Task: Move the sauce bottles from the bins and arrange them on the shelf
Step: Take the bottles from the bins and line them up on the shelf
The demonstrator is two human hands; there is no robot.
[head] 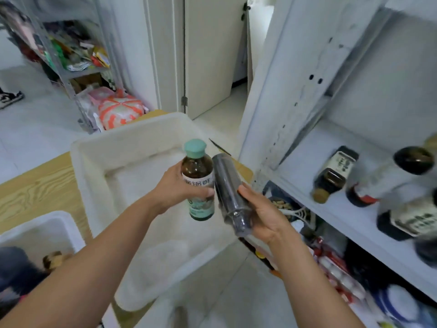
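Gripping a brown glass bottle [198, 183] with rounded teal cap, upright, in left hand [176, 185]; clamping a dark cylindrical bottle [230, 190], tilted, in right hand [264, 211]. Both above smooth white plastic bin [132, 147] on wood-grain counter [35, 185]. Dark labelled bottles [334, 174] on white shelf [307, 166].

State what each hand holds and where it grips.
Left hand holds the teal-capped bottle upright, grip around its labelled middle. Right hand holds the dark bottle tilted, grip around its lower half.
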